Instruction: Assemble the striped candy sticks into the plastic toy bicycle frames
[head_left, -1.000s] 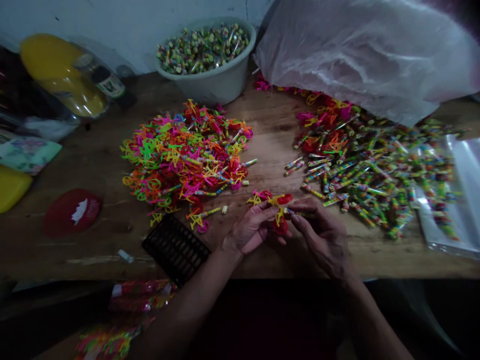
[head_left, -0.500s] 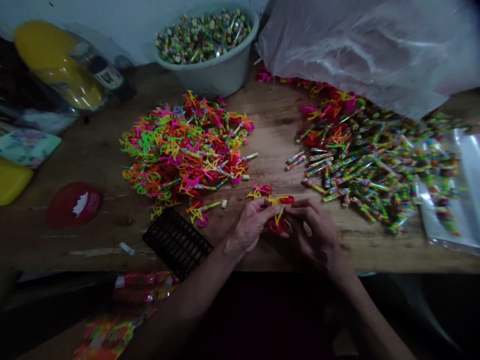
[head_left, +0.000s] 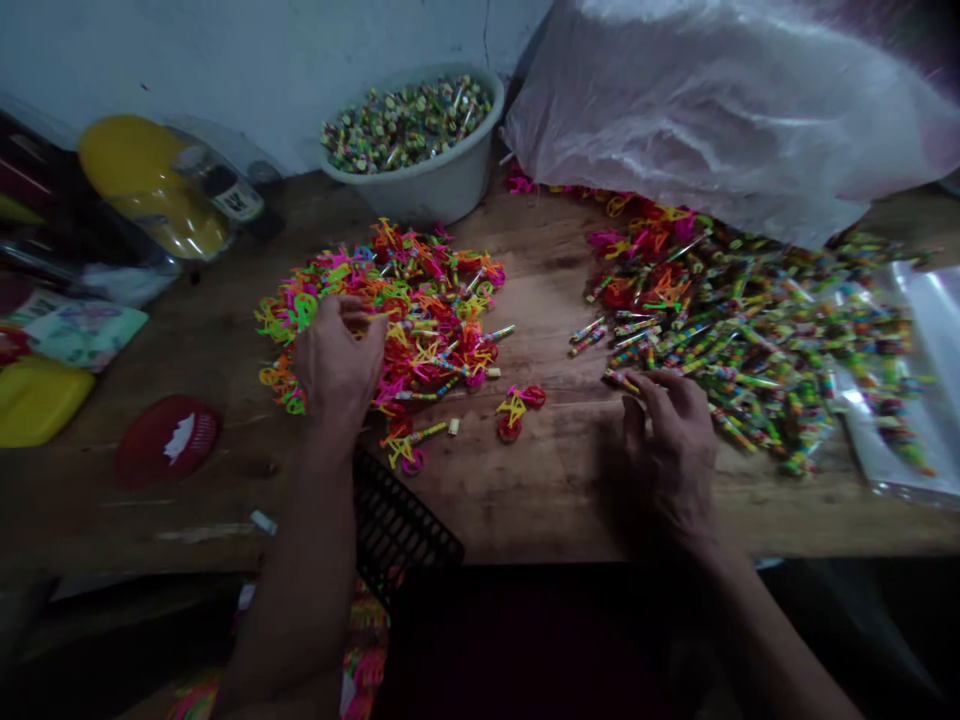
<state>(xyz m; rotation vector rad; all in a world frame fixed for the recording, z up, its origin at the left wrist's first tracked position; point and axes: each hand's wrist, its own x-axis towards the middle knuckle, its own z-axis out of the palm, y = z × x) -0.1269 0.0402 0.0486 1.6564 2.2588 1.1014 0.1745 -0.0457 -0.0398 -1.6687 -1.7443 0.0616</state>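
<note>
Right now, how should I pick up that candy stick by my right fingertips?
Pinch the candy stick across its thin middle, coming from above with the right hand. It lies flat on the wooden table at the pile's near edge, its near side clear.

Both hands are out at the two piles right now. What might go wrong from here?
The left hand rests on the tangled neon plastic pile; lifting one piece may drag linked ones along. The right hand touches a wrapped stick at the edge of the stick pile, which could scatter. The small assembled piece lies loose between them and could be knocked.
</note>
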